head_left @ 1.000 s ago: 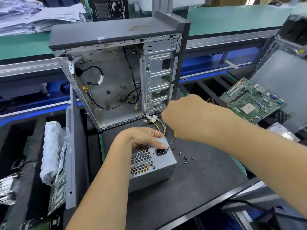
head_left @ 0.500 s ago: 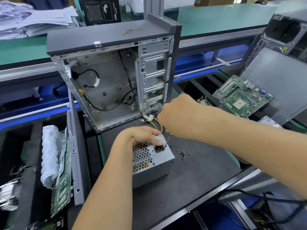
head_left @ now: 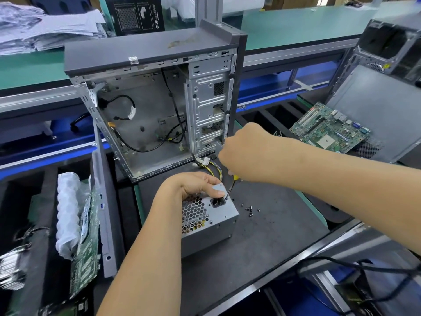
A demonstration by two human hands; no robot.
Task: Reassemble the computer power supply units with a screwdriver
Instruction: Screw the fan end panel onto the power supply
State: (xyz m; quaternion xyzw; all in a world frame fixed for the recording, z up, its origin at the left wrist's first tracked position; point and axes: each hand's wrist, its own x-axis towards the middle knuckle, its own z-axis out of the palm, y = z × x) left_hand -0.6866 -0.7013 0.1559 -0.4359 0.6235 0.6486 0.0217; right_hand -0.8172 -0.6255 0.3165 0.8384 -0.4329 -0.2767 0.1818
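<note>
Reaching in from the bottom of the view, the left hand (head_left: 193, 185) sits on top of the silver power supply (head_left: 209, 222), with its fingers curled over the far top edge and its thumb pressed flat on the face just above the black plug socket (head_left: 217, 202). The left arm runs straight up from the bottom edge. The right arm comes in from the right side and crosses over the dark tabletop (head_left: 273, 236). The right hand (head_left: 246, 153) is closed in a fist around the handle of the screwdriver (head_left: 230, 189), with the back of the hand facing the camera. Only a bit of yellow handle and the thin metal shaft show below the fist. The shaft leans down and to the left, and its tip touches the top corner of the power supply, just right of the socket and right beside the left thumb. The power supply stands on the tabletop near the front, with its honeycomb grille (head_left: 193, 213) facing up and toward the camera. Yellow and black wires (head_left: 214, 168) run from behind it toward the open computer case (head_left: 159, 106), which stands just behind. A few small dark screws (head_left: 250, 208) lie loose on the tabletop just right of the power supply. A green circuit board (head_left: 330, 131) rests farther off to the right.
</note>
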